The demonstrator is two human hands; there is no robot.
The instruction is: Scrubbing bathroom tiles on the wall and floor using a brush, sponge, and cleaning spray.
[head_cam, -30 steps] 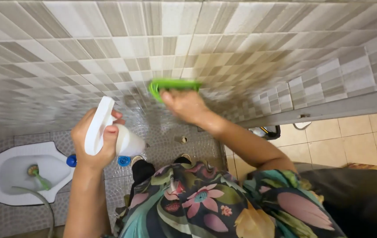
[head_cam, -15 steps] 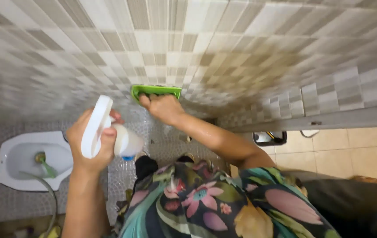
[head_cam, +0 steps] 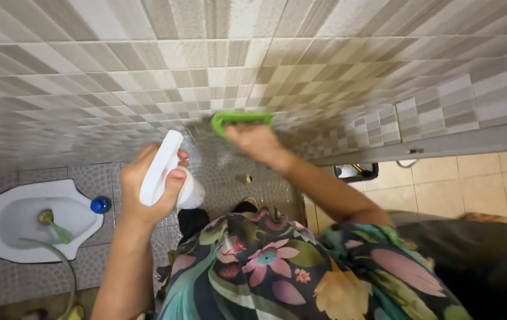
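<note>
Here the right hand [head_cam: 257, 144] is pressed flat on a green scrub brush [head_cam: 243, 119], fingers folded over its back, and the brush sits against the tiled wall [head_cam: 301, 53] straight ahead of the hand. The hand and brush are a little blurred, so the bristles themselves cannot be made out. The left hand [head_cam: 151, 188] is wrapped tight around a white spray bottle [head_cam: 167, 172], held up in the air just to the left of and below the brush hand, the two hands near each other but not touching. The bottle's long white trigger head points up along the fingers, its rounded body tucked behind the palm.

Below the left hand, down on the grey tiled floor [head_cam: 230, 178], lies a white squat toilet [head_cam: 34, 219] with a green-handled brush [head_cam: 55, 228] and a thin hose [head_cam: 52, 261] in it. A blue cap [head_cam: 99, 205] sits just beside the toilet, between it and the left hand. To the right of the right arm a metal door sill [head_cam: 443, 142] runs along, with beige floor tiles [head_cam: 461, 189] beyond it.
</note>
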